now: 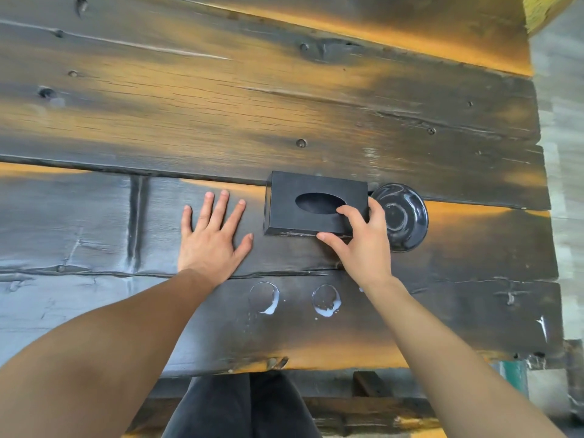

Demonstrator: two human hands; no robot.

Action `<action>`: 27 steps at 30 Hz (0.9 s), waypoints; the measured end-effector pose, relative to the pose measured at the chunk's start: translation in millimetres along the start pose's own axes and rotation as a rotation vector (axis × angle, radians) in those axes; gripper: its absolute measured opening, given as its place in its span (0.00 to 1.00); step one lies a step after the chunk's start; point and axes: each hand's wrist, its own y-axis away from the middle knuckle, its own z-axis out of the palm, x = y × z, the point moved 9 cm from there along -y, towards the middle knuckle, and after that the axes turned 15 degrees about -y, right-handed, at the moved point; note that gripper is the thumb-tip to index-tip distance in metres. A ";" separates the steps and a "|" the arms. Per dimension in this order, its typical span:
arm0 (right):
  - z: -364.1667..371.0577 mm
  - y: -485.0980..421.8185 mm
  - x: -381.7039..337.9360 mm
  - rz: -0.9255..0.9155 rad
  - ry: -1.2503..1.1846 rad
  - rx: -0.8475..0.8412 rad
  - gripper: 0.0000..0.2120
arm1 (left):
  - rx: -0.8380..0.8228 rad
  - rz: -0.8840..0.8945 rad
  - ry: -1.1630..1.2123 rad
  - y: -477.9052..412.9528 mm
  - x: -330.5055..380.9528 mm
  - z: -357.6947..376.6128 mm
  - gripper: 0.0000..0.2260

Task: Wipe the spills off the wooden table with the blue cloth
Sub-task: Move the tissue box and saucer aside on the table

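- Right now my right hand (363,245) has its fingers (347,213) clamped on the black tissue box (303,197).
- My left hand (211,235) lies flat, spread, empty on the tabletop (221,105).
- Both spill rings (264,297) lie nearer me, between my forearms.
- No blue cloth is in view.

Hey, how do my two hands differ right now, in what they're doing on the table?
The left hand lies flat, palm down, fingers spread on the wooden table, holding nothing. The right hand is curled, gripping the near right corner of the black tissue box, thumb on its front edge. Both reach past the two white ring spills, and neither holds a cloth.
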 end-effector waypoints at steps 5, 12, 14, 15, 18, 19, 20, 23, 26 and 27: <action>-9.5 -26.8 -17.9 -0.043 -0.039 0.043 0.27 | 0.011 0.003 -0.015 -0.1 0.1 -0.6 0.32; -8.5 -93.8 -37.9 -0.073 -0.065 0.069 0.26 | 0.028 0.007 -0.035 -1.2 1.9 2.0 0.32; -6.5 -109.7 -41.3 -0.079 -0.058 0.071 0.25 | 0.032 0.007 -0.043 -1.2 1.4 2.2 0.32; -5.2 -116.5 -42.8 -0.081 -0.053 0.068 0.25 | 0.035 0.005 -0.048 -1.1 1.3 2.1 0.32; 0.3 -131.7 -44.2 -0.070 -0.054 0.048 0.25 | 0.038 0.007 -0.055 -1.5 1.4 1.4 0.32; 1.8 -135.3 -44.2 -0.068 -0.052 0.043 0.25 | 0.039 0.009 -0.053 -1.6 1.4 1.3 0.32; 3.2 -138.2 -43.6 -0.064 -0.046 0.039 0.25 | 0.039 0.009 -0.051 -1.6 1.4 1.1 0.32; 6.6 -142.0 -41.7 -0.043 -0.028 0.018 0.25 | 0.041 0.004 -0.050 -1.1 0.8 1.3 0.32; 8.3 -141.2 -41.1 -0.045 -0.010 0.008 0.25 | 0.040 0.003 -0.052 -0.8 1.0 1.6 0.32; 8.7 -140.6 -41.0 -0.045 -0.005 0.006 0.25 | 0.041 0.003 -0.051 -1.1 1.0 1.2 0.32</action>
